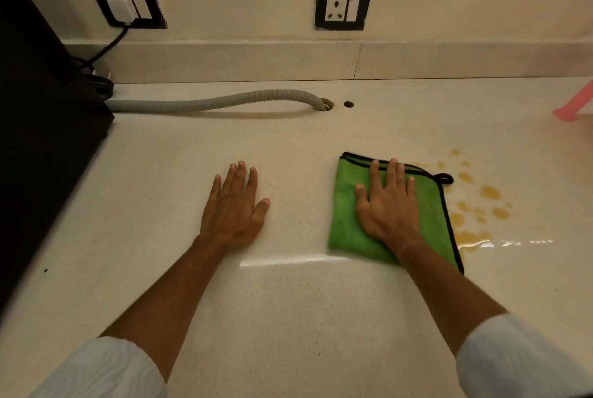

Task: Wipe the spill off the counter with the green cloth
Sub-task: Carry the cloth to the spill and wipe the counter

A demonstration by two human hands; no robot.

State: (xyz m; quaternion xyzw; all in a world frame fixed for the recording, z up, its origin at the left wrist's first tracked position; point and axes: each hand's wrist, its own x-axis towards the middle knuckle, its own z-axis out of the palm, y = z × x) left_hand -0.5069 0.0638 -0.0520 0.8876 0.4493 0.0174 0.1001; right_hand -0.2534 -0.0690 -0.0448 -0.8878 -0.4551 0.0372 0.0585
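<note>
A folded green cloth [346, 224] with black edging and a small black loop lies flat on the cream counter [288, 317], right of centre. My right hand [388, 205] presses flat on top of it, fingers spread and pointing away from me. Just right of the cloth, a yellow-orange spill [489, 192] spreads in several drops and a larger puddle near the cloth's right edge. My left hand [232, 208] rests palm down on the bare counter to the left of the cloth, fingers apart, holding nothing.
A grey corrugated hose [208, 103] runs along the back of the counter into a hole [326, 104]. A black appliance [41, 128] stands at the left. Two wall sockets [342, 9] sit above the backsplash. A pink object [574, 108] pokes in at the right edge.
</note>
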